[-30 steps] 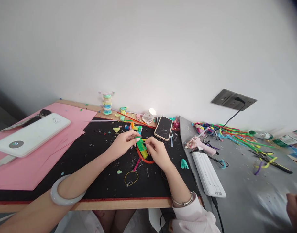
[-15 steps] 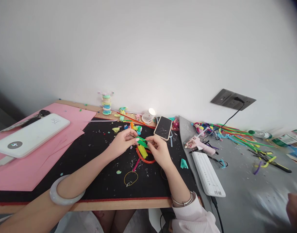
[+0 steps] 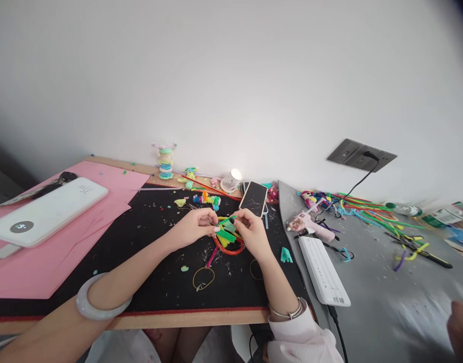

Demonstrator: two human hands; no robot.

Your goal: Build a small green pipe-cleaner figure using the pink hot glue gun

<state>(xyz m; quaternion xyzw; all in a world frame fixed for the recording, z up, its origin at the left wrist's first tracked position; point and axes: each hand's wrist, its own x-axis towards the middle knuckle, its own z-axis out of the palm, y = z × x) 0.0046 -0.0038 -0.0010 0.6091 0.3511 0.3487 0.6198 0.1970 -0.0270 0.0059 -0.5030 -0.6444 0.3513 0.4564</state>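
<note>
Over the black mat (image 3: 148, 252), my left hand (image 3: 195, 227) and my right hand (image 3: 251, 233) both pinch a small folded bundle of green and yellow pipe cleaners (image 3: 226, 233). The left fingers grip its left end, the right fingers its upper right end. Under the bundle lies an orange-red pipe-cleaner loop (image 3: 231, 248) with a pink stem (image 3: 212, 257). A yellow wire ring (image 3: 204, 278) rests on the mat nearer to me. A white bangle sits on my left wrist and a thin metal bracelet on my right.
A phone (image 3: 254, 198) lies face up behind my hands, beside a small lit lamp (image 3: 232, 180). A white power bank (image 3: 46, 212) rests on pink paper (image 3: 46, 262). To the right are a glue gun (image 3: 310, 225), a white keyboard (image 3: 324, 269), loose pipe cleaners (image 3: 367, 209) and another person's hand (image 3: 460, 322).
My hands have turned the green and yellow bundle, lifting its green end up and to the right. Both hands shifted slightly right. The rest of the mat is unchanged.
</note>
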